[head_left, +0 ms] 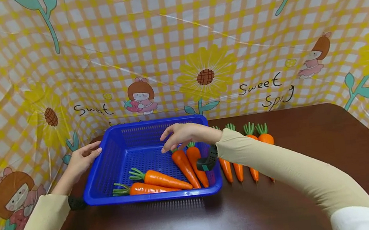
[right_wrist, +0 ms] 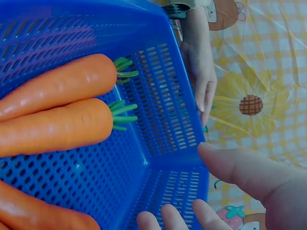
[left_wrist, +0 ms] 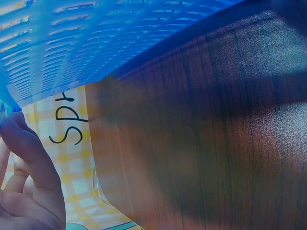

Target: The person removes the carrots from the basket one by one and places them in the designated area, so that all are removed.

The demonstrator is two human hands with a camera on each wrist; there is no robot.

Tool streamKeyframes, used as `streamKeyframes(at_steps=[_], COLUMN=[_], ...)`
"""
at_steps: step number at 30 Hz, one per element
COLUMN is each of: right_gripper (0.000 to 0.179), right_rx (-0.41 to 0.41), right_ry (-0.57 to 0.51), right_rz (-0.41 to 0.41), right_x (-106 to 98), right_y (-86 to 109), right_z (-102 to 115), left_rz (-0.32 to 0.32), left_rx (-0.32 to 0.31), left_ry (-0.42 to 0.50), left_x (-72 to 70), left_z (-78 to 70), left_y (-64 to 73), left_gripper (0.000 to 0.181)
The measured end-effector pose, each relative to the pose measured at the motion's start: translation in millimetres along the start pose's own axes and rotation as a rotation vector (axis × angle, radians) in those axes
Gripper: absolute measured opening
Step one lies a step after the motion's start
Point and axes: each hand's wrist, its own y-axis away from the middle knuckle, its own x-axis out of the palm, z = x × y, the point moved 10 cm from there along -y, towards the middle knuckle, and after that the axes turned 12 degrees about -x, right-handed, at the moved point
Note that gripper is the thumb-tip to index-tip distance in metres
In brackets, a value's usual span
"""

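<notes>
A blue plastic basket (head_left: 146,199) with slotted walls stands on the table. My left hand (head_left: 83,159) touches its left rim with the fingertips, palm outside the wall; in the left wrist view the thumb and fingers (left_wrist: 31,158) show beside the slats. Inside lie two carrots crosswise along the near side, the upper one (head_left: 166,178) above the lower (head_left: 148,188). Two more carrots (head_left: 185,165) point toward me at the right side. Over these hovers my right hand (head_left: 187,133), empty, fingers spread and loosely bent, as the right wrist view also shows.
Right of the basket, several carrots (head_left: 255,173) lie in a row, green tops away from me, partly hidden by the right forearm. The dark wooden table (head_left: 313,133) extends right and in front. A checked cloth (head_left: 162,55) hangs behind and on both sides.
</notes>
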Motion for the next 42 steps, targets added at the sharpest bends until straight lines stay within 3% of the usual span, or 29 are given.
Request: streamKeyframes(at_steps=[5,19,30,42], right_gripper=[0.052,0.056,0.062,0.060], right_rx=[0.020,0.054,0.039,0.080], right_ry=[0.002,0.028,0.072,0.058], right_rz=[0.021,0.089,0.168,0.167], right_x=[10.6,27.0,47.4,50.5], right_y=[-8.3,-25.7,-37.5,-43.1], right_z=[-2.6,-14.6,-21.4,-36.5], left_rz=[0.003,0.006,-0.016,-0.015], left_rx=[-0.005,-0.020,-0.029,-0.023], left_ry=[0.002,0.024,0.000,0.006], left_x=[2.0,5.3,3.1,4.0], left_z=[5.2,1.2,4.9,3.7], left_y=[1.7,-3.6,-1.9,-4.4], left_gripper=[0.065,0.065,0.065,0.065])
